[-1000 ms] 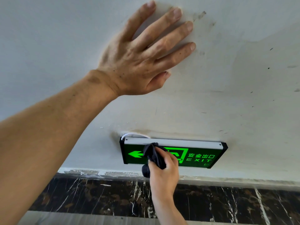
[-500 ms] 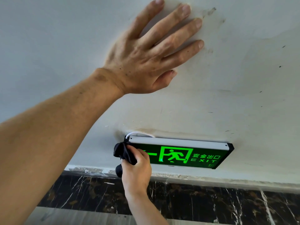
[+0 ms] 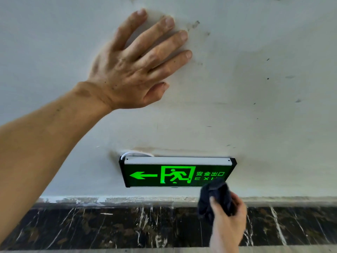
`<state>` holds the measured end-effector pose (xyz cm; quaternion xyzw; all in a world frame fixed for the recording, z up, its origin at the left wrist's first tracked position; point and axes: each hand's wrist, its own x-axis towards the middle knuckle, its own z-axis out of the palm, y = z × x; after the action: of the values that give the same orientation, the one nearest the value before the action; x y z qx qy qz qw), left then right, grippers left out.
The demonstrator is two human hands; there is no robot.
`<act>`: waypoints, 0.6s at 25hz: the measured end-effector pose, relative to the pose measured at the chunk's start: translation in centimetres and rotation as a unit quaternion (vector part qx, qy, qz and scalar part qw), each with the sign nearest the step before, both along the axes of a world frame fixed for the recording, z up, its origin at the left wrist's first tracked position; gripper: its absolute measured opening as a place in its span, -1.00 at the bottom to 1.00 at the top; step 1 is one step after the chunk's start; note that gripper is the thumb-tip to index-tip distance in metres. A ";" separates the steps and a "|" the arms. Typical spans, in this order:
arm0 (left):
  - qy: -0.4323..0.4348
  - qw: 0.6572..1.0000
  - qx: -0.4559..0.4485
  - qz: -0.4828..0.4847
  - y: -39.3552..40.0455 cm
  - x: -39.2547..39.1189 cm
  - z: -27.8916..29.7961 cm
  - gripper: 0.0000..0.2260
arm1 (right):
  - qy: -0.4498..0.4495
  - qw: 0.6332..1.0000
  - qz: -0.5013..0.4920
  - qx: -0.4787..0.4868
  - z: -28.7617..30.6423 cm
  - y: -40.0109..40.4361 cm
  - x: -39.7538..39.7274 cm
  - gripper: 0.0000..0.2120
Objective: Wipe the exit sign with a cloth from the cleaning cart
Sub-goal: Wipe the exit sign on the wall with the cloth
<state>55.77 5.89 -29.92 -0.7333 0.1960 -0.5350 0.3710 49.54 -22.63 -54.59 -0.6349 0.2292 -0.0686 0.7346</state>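
Exit sign, glowing green on black, could get yanked crooked since my right hand, clenched around the dark bunched cloth, catches its corner; left hand splayed flat on the wall.

- The exit sign is a dark panel with glowing green marks, fixed to the white wall.
- At its left stands an arrow pointing left.
- In the middle is a pictogram of a running figure in a doorway.
- At the right are four Chinese characters, 安全出口, with "EXI" readable beneath them.
- The last letter of that word is covered by the dark cloth.
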 end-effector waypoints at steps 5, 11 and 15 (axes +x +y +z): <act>-0.003 1.000 0.005 0.005 0.1 0.1 0.2 -0.43 | -0.027 0.998 -0.040 -0.042 0.4 -3.3 3.6 -0.51; -0.006 1.000 0.004 0.003 0.1 0.2 0.0 -0.44 | -0.035 0.993 0.049 -0.100 -0.5 0.0 4.4 -0.58; -0.010 1.000 0.003 0.007 0.2 0.3 -0.2 -0.43 | -0.036 0.991 0.094 -0.085 -1.8 2.5 3.1 -0.60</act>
<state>56.06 6.13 -30.09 -0.7283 0.1887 -0.5387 0.3792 52.61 -20.12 -56.42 -0.7108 0.1355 -0.0414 0.6890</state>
